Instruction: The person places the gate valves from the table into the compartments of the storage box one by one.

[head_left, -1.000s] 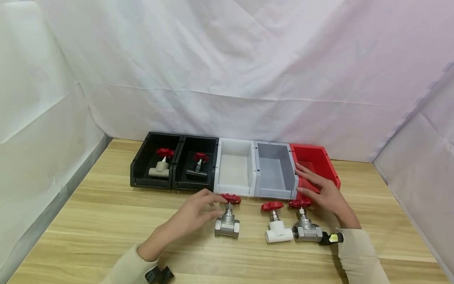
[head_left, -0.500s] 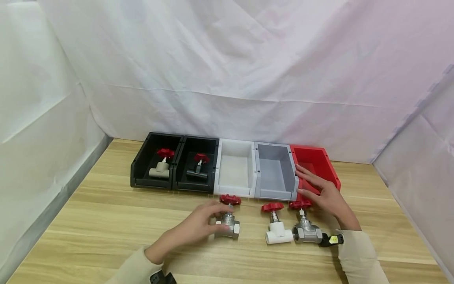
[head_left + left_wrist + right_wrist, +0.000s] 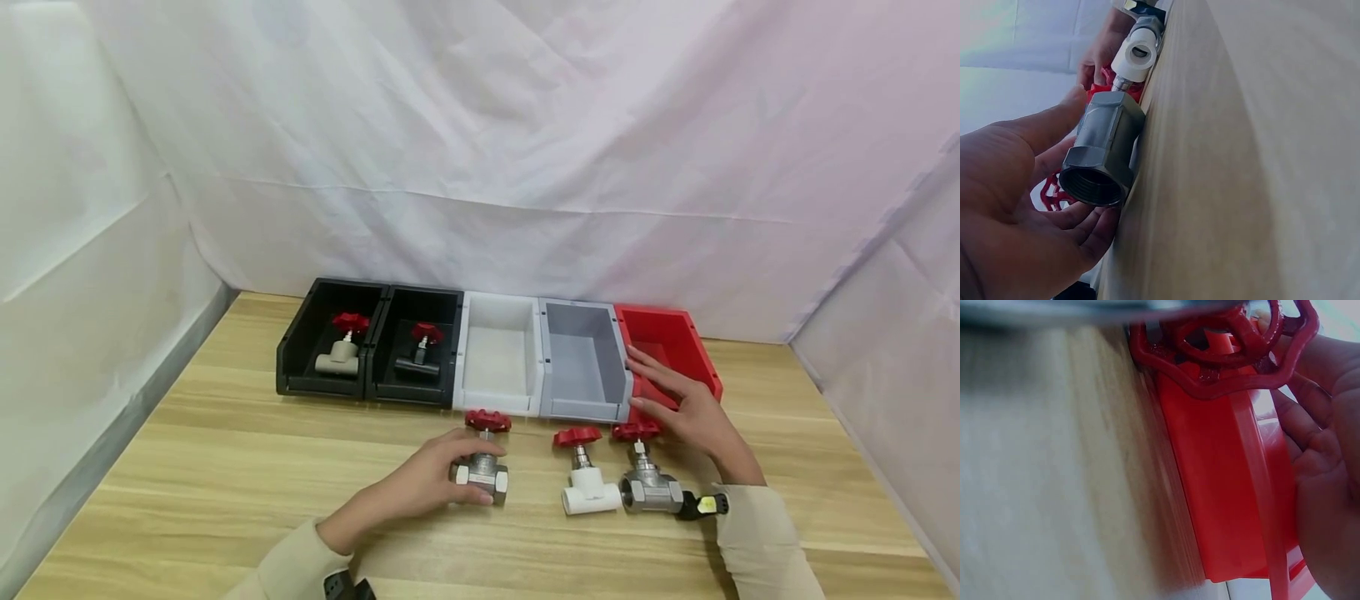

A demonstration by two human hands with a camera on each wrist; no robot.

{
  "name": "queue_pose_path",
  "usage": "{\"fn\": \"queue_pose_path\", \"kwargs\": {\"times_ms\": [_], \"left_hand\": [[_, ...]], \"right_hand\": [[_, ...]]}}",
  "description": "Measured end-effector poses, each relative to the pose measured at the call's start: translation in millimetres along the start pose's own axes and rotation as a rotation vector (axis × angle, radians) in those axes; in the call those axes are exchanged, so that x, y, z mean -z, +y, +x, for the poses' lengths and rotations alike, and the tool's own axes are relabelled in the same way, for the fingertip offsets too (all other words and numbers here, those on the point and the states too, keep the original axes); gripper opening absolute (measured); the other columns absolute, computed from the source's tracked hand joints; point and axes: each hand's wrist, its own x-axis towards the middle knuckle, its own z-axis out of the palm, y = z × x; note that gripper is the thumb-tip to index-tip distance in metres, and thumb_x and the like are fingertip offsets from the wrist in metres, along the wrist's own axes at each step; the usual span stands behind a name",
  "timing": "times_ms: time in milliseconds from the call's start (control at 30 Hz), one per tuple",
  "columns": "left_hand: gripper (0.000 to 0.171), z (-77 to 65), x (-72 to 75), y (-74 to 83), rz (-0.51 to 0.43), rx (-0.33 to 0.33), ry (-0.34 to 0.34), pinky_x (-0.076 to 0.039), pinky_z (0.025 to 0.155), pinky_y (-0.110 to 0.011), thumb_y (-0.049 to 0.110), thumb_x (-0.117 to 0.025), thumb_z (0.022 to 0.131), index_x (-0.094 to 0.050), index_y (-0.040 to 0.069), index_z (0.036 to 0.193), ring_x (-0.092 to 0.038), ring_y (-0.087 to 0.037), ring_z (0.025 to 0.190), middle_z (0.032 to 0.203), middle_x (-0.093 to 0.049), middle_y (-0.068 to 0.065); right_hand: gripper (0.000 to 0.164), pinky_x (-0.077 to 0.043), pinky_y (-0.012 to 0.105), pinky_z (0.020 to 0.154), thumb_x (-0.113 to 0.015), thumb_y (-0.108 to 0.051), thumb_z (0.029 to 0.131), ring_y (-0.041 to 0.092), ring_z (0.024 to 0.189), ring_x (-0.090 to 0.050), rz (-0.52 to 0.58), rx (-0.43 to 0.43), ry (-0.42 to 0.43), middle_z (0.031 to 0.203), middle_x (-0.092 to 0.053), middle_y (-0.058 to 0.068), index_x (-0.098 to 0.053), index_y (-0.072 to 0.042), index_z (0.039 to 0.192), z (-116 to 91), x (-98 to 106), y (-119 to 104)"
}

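Note:
My left hand (image 3: pixel 429 477) is curled round a metal gate valve with a red handwheel (image 3: pixel 483 475), which lies on the table in front of the white bin. Seen from the left wrist, the thumb is on one side of the valve body (image 3: pixel 1105 140) and the fingers on the other. My right hand (image 3: pixel 693 421) rests over the red bin (image 3: pixel 693 350), fingers extended to its side by the grey bin. A second metal valve (image 3: pixel 651 487) lies beneath that hand's wrist, its red handwheel (image 3: pixel 1210 381) against the bin front. Beside it is a white plastic valve (image 3: pixel 588 490).
Along the back wall stands a row of bins: two black ones, a white bin (image 3: pixel 497 404), a grey bin (image 3: pixel 585 410) and the red one. A beige valve (image 3: pixel 339 357) sits in the leftmost black bin, a black valve (image 3: pixel 418 363) in the other. White cloth surrounds the table.
My left hand has moved right and slightly down, from beside the metal valve's handwheel to its body, and its fingers have come round it. The right hand has stayed at the red bin.

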Motion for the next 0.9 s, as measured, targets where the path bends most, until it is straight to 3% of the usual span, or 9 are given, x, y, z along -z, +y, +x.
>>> {"fn": "queue_pose_path", "kwargs": {"times_ms": [367,733,900], "left_hand": [[0.051,-1.1,-5.6,2.4,0.025,-0.026,0.036,-0.044,0.082,-0.03,0.026,-0.081,0.077,-0.064,0.027,0.125,-0.05,-0.016,0.097,0.112,-0.052,0.004],[0.046,-0.6,-16.2,2.1,0.071,-0.044,0.101,-0.043,0.084,-0.032,0.026,-0.083,0.074,-0.067,0.029,0.117,-0.049,-0.016,0.096,0.107,-0.048,0.004],[0.044,0.3,-19.0,2.2,0.094,-0.064,0.126,-0.043,0.082,-0.03,0.029,-0.082,0.074,-0.069,0.027,0.116,-0.048,-0.015,0.093,0.105,-0.047,0.004]], "right_hand": [[0.068,-0.052,0.028,0.077,-0.076,-0.02,0.083,0.011,0.127,-0.035,0.013,-0.039,-0.003,0.148,-0.038,-0.013,-0.047,-0.032,0.143,0,1,-3],[0.067,-0.051,0.024,0.078,-0.076,-0.017,0.083,0.024,0.128,-0.037,0.039,-0.024,-0.006,0.148,-0.039,-0.006,-0.048,-0.027,0.143,-1,-1,0],[0.065,-0.051,0.025,0.078,-0.075,-0.018,0.084,0.018,0.128,-0.037,0.035,-0.021,-0.005,0.149,-0.039,-0.008,-0.048,-0.028,0.142,0,-1,1]]}}
